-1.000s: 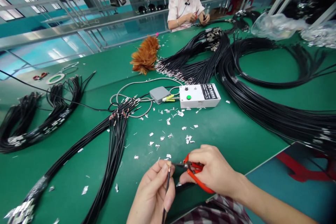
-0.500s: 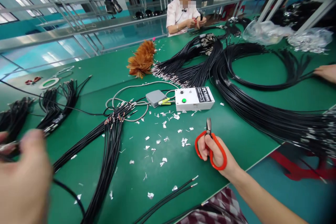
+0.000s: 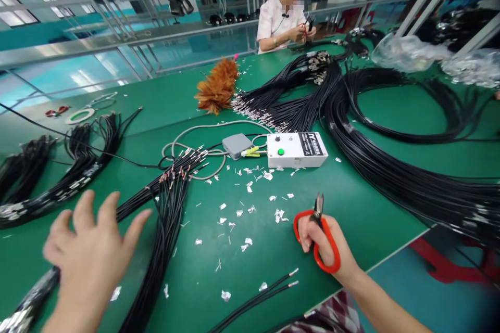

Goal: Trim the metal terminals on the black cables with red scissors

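A broad green table (image 3: pixel 351 203) fills most of the frame, its near edge running diagonally at the lower right. Beyond that edge lies a teal floor (image 3: pixel 441 291) with red markings. Across the upper part of the frame stand grey metal racks (image 3: pixel 117 36) with slanted posts. Through them, at upper left, teal walls show with bright windows (image 3: pixel 23 15), whose daylight reflects on the shiny surfaces below.

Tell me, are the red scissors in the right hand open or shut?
Shut. In the right hand, the red scissors point up with both blades together in one narrow tip, with no gap visible between them.
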Demonstrator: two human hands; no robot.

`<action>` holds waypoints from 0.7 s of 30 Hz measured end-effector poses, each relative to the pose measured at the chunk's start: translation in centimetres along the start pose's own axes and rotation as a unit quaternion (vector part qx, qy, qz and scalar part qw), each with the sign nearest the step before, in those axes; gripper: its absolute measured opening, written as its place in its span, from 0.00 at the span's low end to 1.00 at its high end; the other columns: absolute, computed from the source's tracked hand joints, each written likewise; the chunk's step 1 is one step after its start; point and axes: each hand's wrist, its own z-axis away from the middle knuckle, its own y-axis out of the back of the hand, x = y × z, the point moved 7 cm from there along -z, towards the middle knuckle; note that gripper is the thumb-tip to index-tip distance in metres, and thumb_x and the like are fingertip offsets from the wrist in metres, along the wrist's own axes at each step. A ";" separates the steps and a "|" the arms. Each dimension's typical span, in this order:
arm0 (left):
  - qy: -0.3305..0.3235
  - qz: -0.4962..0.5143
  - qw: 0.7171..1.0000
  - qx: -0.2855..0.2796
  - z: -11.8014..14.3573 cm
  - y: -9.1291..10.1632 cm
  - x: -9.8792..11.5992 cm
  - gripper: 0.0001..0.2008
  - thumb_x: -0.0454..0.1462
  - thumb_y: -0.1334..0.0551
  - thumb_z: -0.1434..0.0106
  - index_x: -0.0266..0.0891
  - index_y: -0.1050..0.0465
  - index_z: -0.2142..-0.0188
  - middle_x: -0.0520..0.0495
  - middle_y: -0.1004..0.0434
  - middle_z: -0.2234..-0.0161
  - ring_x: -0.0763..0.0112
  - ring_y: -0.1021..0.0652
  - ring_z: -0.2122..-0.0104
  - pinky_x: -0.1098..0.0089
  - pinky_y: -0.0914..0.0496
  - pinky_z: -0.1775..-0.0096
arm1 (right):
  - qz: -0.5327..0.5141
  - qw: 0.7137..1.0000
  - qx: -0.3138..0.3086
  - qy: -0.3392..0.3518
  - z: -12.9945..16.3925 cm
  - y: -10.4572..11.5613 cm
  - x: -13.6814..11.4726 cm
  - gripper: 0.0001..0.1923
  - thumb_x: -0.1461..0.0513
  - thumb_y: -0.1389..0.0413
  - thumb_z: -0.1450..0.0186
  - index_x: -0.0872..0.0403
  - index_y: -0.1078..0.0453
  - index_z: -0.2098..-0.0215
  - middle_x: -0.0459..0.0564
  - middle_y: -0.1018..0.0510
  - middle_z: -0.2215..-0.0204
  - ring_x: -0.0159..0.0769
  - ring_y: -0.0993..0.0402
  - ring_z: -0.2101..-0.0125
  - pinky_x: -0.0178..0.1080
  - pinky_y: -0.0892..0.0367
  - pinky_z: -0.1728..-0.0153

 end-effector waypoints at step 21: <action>0.108 0.511 0.812 -0.261 9.8 -3.6 14.5 0.05 0.34 0.38 0.41 0.45 0.24 0.68 0.49 0.24 0.73 0.67 0.27 0.73 0.74 0.35 0.70 | -0.073 0.991 -0.079 -0.077 0.9 -4.9 -2.3 0.12 0.55 0.40 0.41 0.56 0.33 0.74 0.43 0.33 0.79 0.30 0.36 0.76 0.34 0.41 0.71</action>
